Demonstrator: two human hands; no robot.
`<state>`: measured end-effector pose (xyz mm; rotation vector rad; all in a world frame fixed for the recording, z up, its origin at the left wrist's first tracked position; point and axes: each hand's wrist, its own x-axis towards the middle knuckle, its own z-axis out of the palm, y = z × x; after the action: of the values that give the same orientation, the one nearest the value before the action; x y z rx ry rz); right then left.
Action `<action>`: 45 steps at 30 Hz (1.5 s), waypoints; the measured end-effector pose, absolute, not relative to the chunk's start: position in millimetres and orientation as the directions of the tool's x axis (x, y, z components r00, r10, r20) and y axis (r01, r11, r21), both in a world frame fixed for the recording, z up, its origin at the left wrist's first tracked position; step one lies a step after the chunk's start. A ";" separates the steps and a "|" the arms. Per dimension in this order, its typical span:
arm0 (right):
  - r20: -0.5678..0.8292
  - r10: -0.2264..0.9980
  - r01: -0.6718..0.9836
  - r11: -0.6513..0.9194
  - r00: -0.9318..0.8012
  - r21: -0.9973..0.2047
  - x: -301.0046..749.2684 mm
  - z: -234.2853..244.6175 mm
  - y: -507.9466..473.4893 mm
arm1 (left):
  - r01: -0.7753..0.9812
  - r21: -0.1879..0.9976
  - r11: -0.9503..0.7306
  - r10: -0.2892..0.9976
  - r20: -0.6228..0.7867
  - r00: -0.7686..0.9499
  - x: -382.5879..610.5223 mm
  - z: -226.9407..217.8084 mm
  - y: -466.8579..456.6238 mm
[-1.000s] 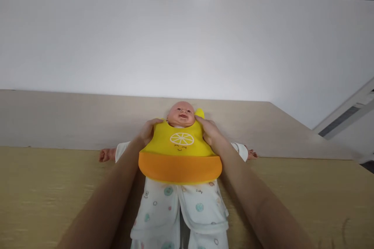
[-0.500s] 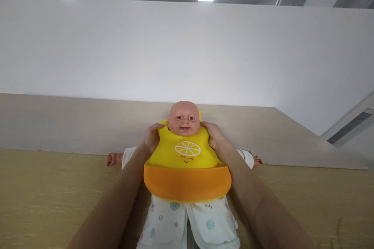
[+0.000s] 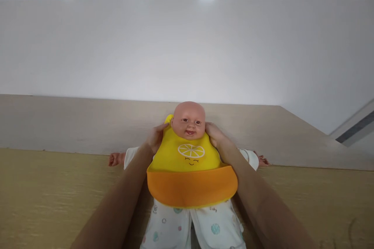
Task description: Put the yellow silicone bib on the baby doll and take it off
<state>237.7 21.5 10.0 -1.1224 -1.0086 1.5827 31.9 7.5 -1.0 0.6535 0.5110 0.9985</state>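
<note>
A baby doll (image 3: 189, 118) lies face up with its arms spread, dressed in a white printed outfit (image 3: 168, 225). Over its chest is a yellow bib (image 3: 169, 151) with a citrus-slice print and an orange catch pocket (image 3: 193, 187). My left hand (image 3: 156, 137) is closed on the bib's upper edge beside the doll's neck, where a yellow strap end sticks up. On the other side, my right hand (image 3: 215, 135) is closed at the bib's neck edge. Its fingertips are hidden behind the doll's head, as is the other strap.
The doll rests on a wood-toned surface (image 3: 58, 194), with a greyish board (image 3: 73, 124) running behind its head. Beyond that stands a white partition (image 3: 187, 50). A dark slot (image 3: 355, 127) shows at the far right.
The doll's head has tilted slightly to the right. The yellow strap end to the right of the head has gone out of sight, and the one at left shows more. The view has shifted slightly.
</note>
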 end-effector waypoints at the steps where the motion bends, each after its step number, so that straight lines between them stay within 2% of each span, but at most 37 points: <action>1: -0.217 0.955 -0.234 -0.262 -0.202 -0.936 237.4 9.6 21.0 | -0.600 0.708 0.372 0.889 -0.087 0.449 32.1 -1.6 7.8; 4: -0.227 0.925 -0.284 -0.315 -0.304 -0.905 236.6 8.4 19.7 | -0.604 0.723 0.336 0.905 -0.071 0.418 33.2 -1.6 7.7; 7: -0.205 0.906 -0.340 -0.337 -0.370 -0.878 236.8 6.3 19.6 | -0.568 0.733 0.373 0.897 -0.130 0.422 35.3 0.5 6.9; 16: -0.113 0.900 -0.355 -0.278 -0.420 -0.893 239.6 0.9 22.7 | -0.423 0.774 0.471 0.851 -0.273 0.449 46.5 11.4 1.8; 19: -0.092 0.903 -0.371 -0.263 -0.420 -0.891 239.0 1.0 21.6 | -0.460 0.775 0.434 0.861 -0.207 0.464 45.4 8.5 3.9; 23: -0.068 0.912 -0.375 -0.234 -0.405 -0.897 239.1 -2.6 22.9 | -0.511 0.794 0.328 0.908 -0.115 0.404 41.3 -2.4 11.2; 27: -0.043 0.922 -0.379 -0.201 -0.386 -0.903 240.5 -9.8 27.1 | -0.487 0.846 0.217 0.958 -0.089 0.273 37.9 -8.7 16.1; 30: -0.043 0.924 -0.392 -0.203 -0.381 -0.897 241.4 -13.5 29.6 | -0.475 0.858 0.198 0.972 -0.110 0.207 35.3 -7.6 17.4; 39: -0.073 0.924 -0.402 -0.233 -0.375 -0.885 240.1 -10.9 27.8 | -0.551 0.819 0.161 0.984 -0.090 0.154 33.1 -6.7 16.3; 45: -0.063 0.917 -0.404 -0.234 -0.393 -0.884 238.6 -9.3 26.0 | -0.610 0.788 0.082 0.993 -0.014 0.115 34.5 -6.5 17.2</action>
<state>238.6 26.0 -9.3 -0.7581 -1.0287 1.7814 34.5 17.2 -6.5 0.7276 0.6671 1.3405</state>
